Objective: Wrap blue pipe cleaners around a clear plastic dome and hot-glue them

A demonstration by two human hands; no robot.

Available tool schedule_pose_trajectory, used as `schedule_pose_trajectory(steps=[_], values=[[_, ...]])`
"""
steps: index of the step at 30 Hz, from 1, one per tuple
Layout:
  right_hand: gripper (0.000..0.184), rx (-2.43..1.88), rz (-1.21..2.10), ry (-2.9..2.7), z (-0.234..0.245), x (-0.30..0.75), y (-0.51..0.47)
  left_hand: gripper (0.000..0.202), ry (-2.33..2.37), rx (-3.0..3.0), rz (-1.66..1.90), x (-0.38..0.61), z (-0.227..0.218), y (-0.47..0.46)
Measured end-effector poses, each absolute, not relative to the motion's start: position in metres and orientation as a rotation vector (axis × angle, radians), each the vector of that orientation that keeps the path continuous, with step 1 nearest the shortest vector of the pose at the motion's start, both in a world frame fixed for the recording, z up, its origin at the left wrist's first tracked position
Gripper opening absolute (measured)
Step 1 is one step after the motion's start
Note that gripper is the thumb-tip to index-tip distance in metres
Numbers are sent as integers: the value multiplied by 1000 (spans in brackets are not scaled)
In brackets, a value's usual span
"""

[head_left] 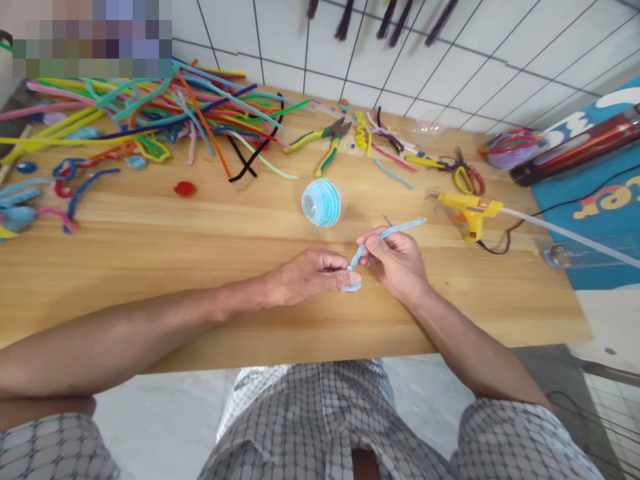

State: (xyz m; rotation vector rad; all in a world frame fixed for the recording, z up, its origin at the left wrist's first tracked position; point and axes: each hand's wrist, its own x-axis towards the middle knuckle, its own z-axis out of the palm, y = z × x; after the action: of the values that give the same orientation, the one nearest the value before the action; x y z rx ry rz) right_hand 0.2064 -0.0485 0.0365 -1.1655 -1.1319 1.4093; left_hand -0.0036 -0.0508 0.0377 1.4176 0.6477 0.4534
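Note:
Over the front part of the wooden table, a light blue pipe cleaner is stretched between my two hands. My left hand pinches its curled lower end between thumb and fingers. Higher up the stem, my right hand grips it, and the free end sticks out to the upper right. Just beyond my hands sits a small rounded piece wrapped in blue and white rings, with a pale round opening facing left. Part of the curled end is hidden under my left thumb.
Many coloured pipe cleaners lie heaped at the back left. Green-yellow pliers, scissors and a yellow hot glue gun with its cord lie across the back and right. A red cap rests left of centre; a dark red cylinder stands far right.

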Motion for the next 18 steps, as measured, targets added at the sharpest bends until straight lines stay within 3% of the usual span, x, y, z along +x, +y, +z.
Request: schedule_pose_trajectory(steps=[6,15,18], values=[[45,-1139,1408,-1153,35,208,-45,57,664,1214,574,-3,30,-53],[45,-1130,1465,-1191,34,210,-46,41,769,1196,598,0,39,-53],[46,-1232,1291,-1280,36,212,-50,35,777,1171,671,2,35,-57]])
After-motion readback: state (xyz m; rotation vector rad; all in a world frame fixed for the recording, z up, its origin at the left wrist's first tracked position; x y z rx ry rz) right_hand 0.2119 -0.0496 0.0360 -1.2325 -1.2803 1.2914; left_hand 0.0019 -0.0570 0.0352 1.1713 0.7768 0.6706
